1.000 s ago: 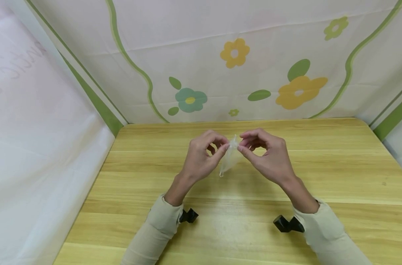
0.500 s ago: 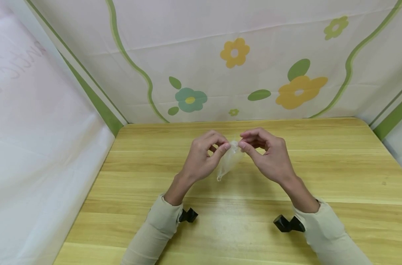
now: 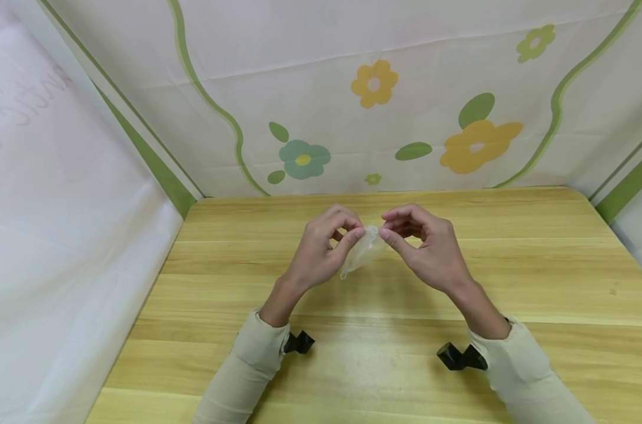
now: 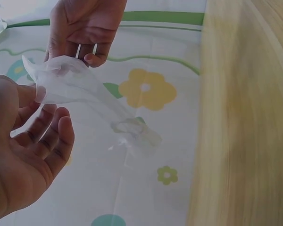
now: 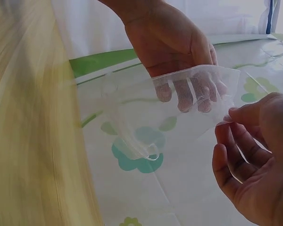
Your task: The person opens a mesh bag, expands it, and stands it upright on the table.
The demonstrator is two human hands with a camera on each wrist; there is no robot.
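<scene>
A small sheer white mesh pouch (image 3: 364, 252) hangs between the two hands above the table. My left hand (image 3: 325, 246) pinches one side of its upper edge between thumb and forefinger. On the opposite side, thumb and forefinger of my right hand (image 3: 429, 247) pinch that same edge. In the right wrist view, the fingers of the left hand (image 5: 174, 52) show through the thin mesh, and a thin cord loop (image 5: 152, 153) dangles at the pouch's lower end. The left wrist view shows the pouch (image 4: 70, 87) spread at the top, narrowing toward a crumpled end.
Beneath the hands lies a wooden table (image 3: 363, 365). A white cloth with printed flowers (image 3: 373, 83) stands behind its far edge, and another white cloth (image 3: 77, 235) hangs at the left. Black mounts (image 3: 461, 357) stick out from both sleeve cuffs.
The pouch's lower end with the loop has swung left, dipping and then rising a little. Its upper edge has bunched slightly lower between the fingers. Both hands stay nearly in place.
</scene>
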